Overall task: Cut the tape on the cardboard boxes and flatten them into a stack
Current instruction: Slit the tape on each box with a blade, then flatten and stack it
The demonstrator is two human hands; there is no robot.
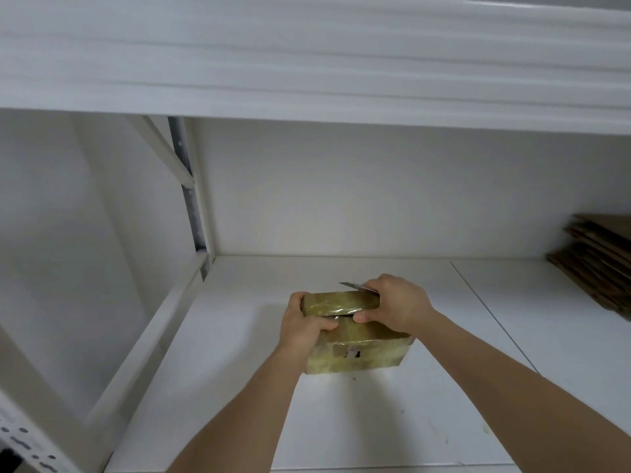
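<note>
One box [355, 336] sits on the white shelf [375, 421], near the middle and a little toward the back wall. It is cardboard wrapped in glossy clear tape, and a small torn label shows on its near side. Its far top flap [341, 302] stands raised, with a dark gap between it and the rest of the top.

Two bare hands are on the box. The left hand [302, 324] grips the left end of the raised flap, fingers curled over its far edge and thumb lying across the top near the gap. The right hand [396, 302] is curled round a knife [355, 286], whose one grey blade points left past the fingers, just above the flap's far edge; whether the blade touches the tape cannot be told. The right thumb presses on the box top beside the gap, close to the left thumb but apart from it.

One stack [601, 261] of flattened brown cardboard lies at the far right of the shelf against the wall, well apart from the box; its sheets are too blurred to count, and the picture's edge cuts it off.

A second white shelf [307, 63] runs overhead. One perforated metal upright [189, 196] and one white diagonal brace [164, 148] stand in the back left corner.
</note>
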